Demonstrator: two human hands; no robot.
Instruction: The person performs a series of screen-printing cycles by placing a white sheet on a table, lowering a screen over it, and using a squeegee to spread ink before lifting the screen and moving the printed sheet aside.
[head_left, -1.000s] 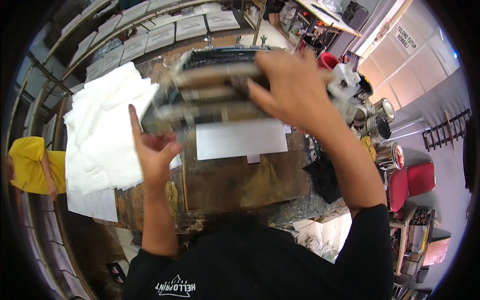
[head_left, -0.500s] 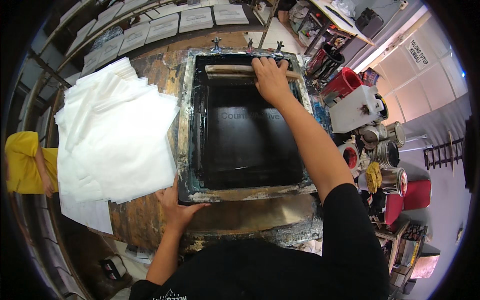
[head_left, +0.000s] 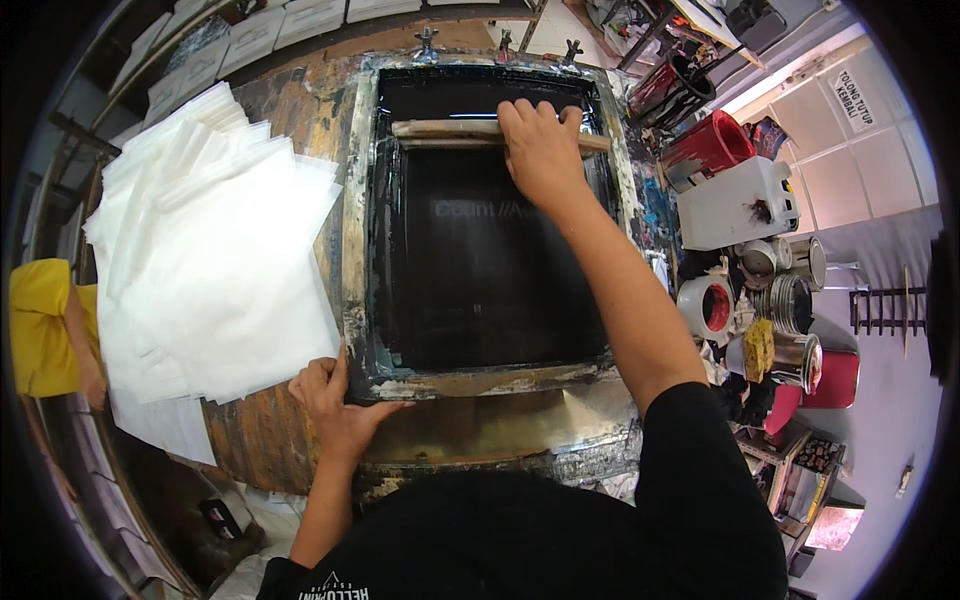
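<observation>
My right hand (head_left: 543, 152) is closed over the wooden handle of a squeegee (head_left: 440, 130), which lies crosswise in the far part of a screen-printing frame (head_left: 354, 230). Black ink covers the mesh (head_left: 480, 290), where faint lettering shows through just nearer than the squeegee. The blade's lower edge is hard to make out. At the frame's near left corner is my left hand (head_left: 335, 408): index finger along the left side, thumb stretched along the front edge, other fingers curled. Left of the frame lies a stack of white sheets (head_left: 220, 270), close to that hand.
Three screw clamps (head_left: 427, 42) stand at the frame's far edge. On the right are a red bucket (head_left: 715, 145), a white jerrycan (head_left: 735, 205) and several tins (head_left: 797, 360) with a yellow sponge (head_left: 758, 348). A person in yellow (head_left: 45, 325) is at the far left.
The squeegee and my right hand have come toward me from the frame's far end, leaving a wider black strip behind. My left hand stays at the corner. The whole view has shifted slightly.
</observation>
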